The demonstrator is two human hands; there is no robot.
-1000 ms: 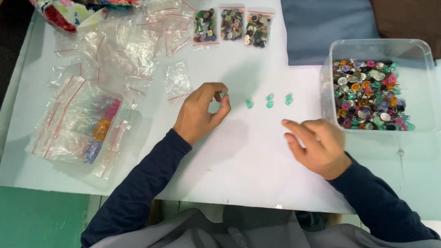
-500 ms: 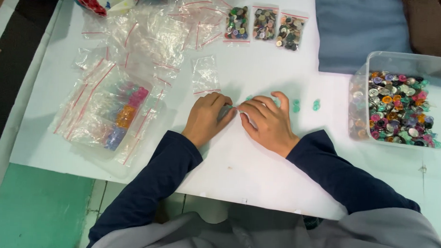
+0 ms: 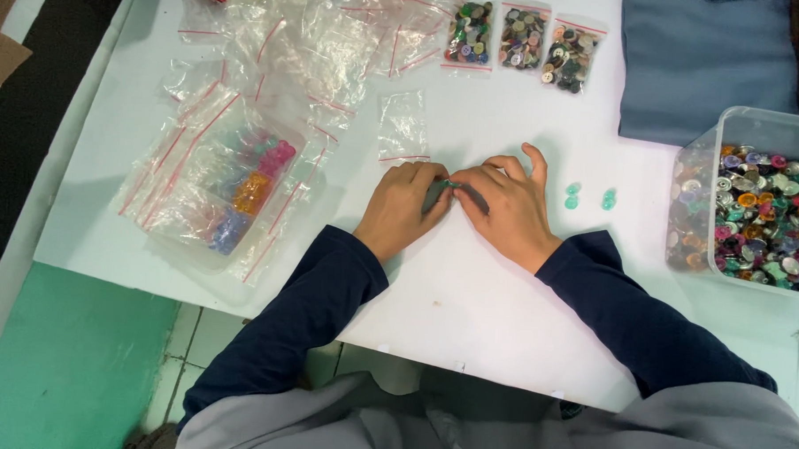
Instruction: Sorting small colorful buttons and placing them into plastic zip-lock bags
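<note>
1. White worktop (image 3: 502, 325) under everything.
2. Clear tub (image 3: 730, 130) w/ mixed coloured buttons, well to the right of the fingers, at worktop edge.
3. Three small bags of buttons (image 3: 518, 38) in a row, far side, above the fingers.
4. Blue-grey cloth (image 3: 702, 62), far right, just behind tub.
5. Heap of empty zip bags (image 3: 308, 44) w/ red strips, far left of the fingers.
6. Clear tray (image 3: 232, 192) w/ bagged coloured bits, well left.

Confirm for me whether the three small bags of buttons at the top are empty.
No: the three small bags near the table's far edge are each packed with mixed coloured buttons.
</note>
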